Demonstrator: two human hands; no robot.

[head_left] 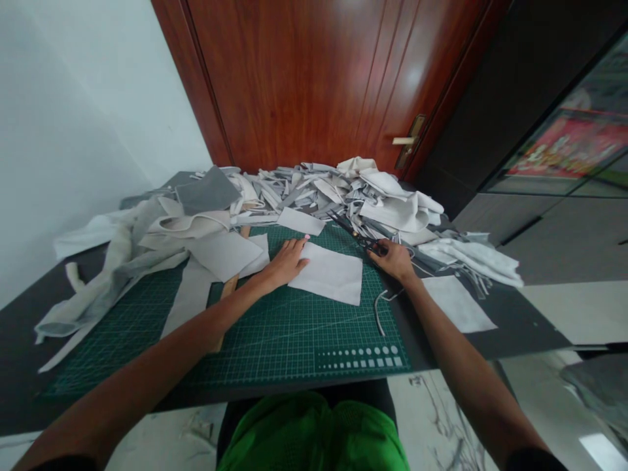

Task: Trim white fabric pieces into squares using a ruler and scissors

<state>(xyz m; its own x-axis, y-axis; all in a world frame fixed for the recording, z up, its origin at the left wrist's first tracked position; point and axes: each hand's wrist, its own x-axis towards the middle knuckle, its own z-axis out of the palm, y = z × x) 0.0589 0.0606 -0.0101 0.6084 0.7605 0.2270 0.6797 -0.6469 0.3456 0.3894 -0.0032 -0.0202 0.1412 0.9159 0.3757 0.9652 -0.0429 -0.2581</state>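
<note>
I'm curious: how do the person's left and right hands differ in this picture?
The left hand lies palm down with its fingers extended, while the right hand is curled around the handles of dark scissors.
The left hand rests at the left edge of a pale sheet; the right hand is beyond that sheet's right side.
Both hands are bare.

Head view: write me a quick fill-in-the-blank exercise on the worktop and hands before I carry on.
1. The cutting mat is ____ in colour.
2. The right hand holds a pair of dark ____.
3. The left hand has its thumb by a pale rectangular piece on its ____.
4. Behind the heaped scraps stands a reddish-brown ____.

Missing words: green; scissors; right; door.
</note>
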